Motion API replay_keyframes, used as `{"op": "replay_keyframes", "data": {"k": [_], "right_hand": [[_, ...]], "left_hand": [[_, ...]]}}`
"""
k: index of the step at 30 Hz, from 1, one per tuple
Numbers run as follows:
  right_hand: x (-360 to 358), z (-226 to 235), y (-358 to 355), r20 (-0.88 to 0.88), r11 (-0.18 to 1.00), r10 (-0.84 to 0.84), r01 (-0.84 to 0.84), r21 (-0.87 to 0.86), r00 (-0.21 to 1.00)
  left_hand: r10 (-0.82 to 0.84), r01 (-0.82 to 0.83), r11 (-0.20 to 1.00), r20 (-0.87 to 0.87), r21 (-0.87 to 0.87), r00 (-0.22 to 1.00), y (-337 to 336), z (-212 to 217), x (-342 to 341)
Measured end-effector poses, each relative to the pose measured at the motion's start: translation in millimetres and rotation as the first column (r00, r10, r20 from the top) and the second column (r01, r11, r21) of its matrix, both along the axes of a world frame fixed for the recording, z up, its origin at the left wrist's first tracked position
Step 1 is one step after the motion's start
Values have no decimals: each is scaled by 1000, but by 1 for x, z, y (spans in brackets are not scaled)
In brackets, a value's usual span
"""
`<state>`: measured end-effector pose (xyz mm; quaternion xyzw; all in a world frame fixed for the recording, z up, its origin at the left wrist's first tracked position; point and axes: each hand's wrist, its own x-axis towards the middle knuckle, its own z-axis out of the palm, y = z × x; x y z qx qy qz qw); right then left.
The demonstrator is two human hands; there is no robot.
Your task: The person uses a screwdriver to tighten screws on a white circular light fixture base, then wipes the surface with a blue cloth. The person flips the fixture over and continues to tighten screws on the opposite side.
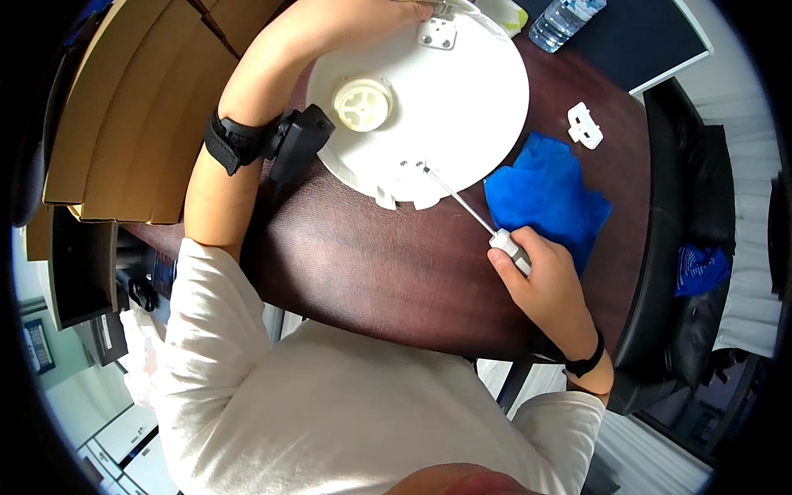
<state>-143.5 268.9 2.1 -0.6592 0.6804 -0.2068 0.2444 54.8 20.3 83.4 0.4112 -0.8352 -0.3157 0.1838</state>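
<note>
A large white round cover (462, 107) lies on the dark table, with a cream slotted round cup (364, 106) on its left part. My left hand (379, 21) reaches across to the cover's far rim and grips it beside a white bracket with screws (436, 35). The top edge of the picture cuts off part of that hand. My right hand (540, 276) is closed around the pale grey handle of a screwdriver (470, 209). Its shaft slants up to the left, and the tip meets small dark screw spots near the cover's close edge.
Right of the cover, a crumpled blue cloth (544, 186) lies partly under my right hand. Beyond it is a small white plastic piece (585, 125). A water bottle (564, 23) lies at the far right by a dark panel (643, 41). Cardboard boxes (136, 107) stand at left.
</note>
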Motion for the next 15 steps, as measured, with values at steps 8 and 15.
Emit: {"op": "replay_keyframes", "data": {"k": [8, 15], "right_hand": [[1, 0, -2, -31, 1000, 1, -1, 7, 1000], [-11, 17, 5, -123, 999, -6, 11, 36, 992]], "left_hand": [[-5, 16, 990, -78, 140, 997, 3, -6, -1], [46, -52, 998, -172, -27, 984, -27, -83, -4]]}}
